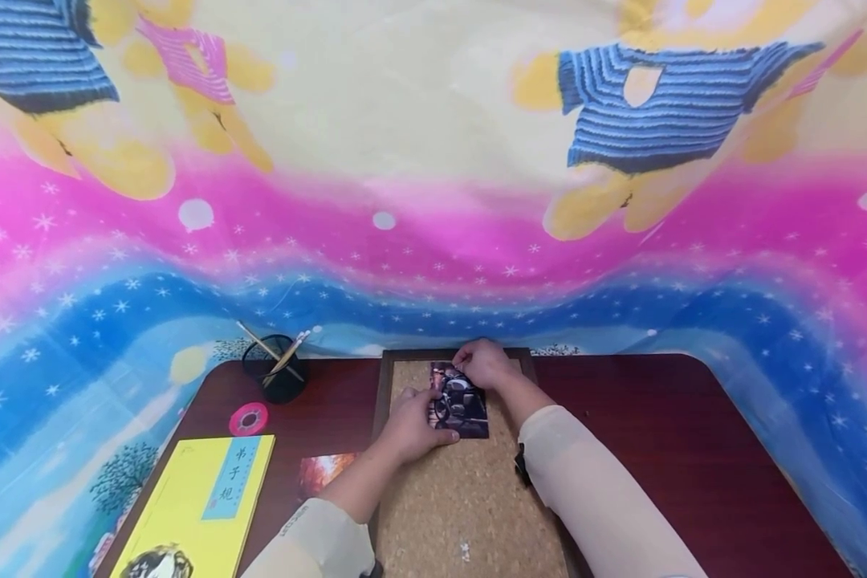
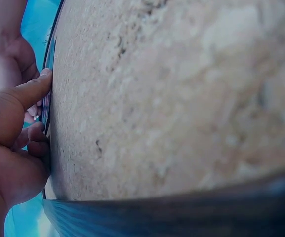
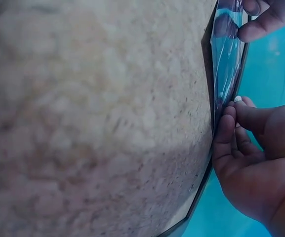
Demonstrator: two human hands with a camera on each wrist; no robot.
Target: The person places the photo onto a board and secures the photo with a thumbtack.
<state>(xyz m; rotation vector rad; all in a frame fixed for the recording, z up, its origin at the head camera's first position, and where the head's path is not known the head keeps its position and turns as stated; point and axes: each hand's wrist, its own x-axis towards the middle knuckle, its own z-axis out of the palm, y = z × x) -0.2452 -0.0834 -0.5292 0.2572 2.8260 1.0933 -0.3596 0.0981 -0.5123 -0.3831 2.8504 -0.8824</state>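
A glossy photo (image 1: pixel 466 413) of a dark vehicle lies on the upper part of a framed corkboard (image 1: pixel 433 498). My left hand (image 1: pixel 412 425) presses the photo at its left and lower edges, with the thumb along the bottom. In the left wrist view, its thumb reaches straight to the photo's edge. At the photo's top edge, my right hand (image 1: pixel 482 365) pinches a small white pushpin (image 3: pixel 238 98) between thumb and fingers. The pin's point is hidden. The photo's surface bulges slightly from the cork in the right wrist view.
Small white pins (image 1: pixel 466 551) lie at the board's near end. Left of the board are a reddish photo (image 1: pixel 325 472), a yellow book (image 1: pixel 188 498), a pink tape roll (image 1: pixel 249 419) and a black mesh pen cup (image 1: pixel 283 389) with brushes. A printed curtain (image 1: pixel 433 265) hangs behind the table.
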